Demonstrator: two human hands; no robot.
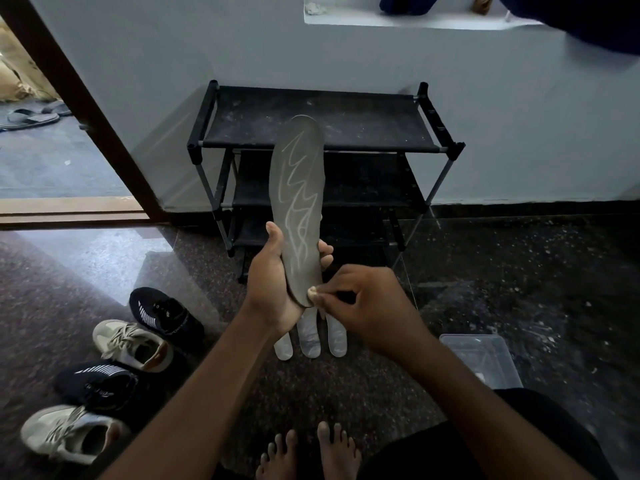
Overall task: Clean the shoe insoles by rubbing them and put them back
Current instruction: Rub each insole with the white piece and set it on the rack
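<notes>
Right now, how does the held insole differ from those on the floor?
The held insole is dark grey with pale zigzag lines; the floor insoles are whitish and plain. The held insole stands upright in the left hand; the floor insoles lie flat. Both are long and rounded.

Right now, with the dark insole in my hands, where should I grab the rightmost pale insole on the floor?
Probably pinch the rightmost pale insole by its rounded near end, from above on your side. It lies flat on the floor, its far end hidden behind your right hand, and the middle insole crowds its left.
</notes>
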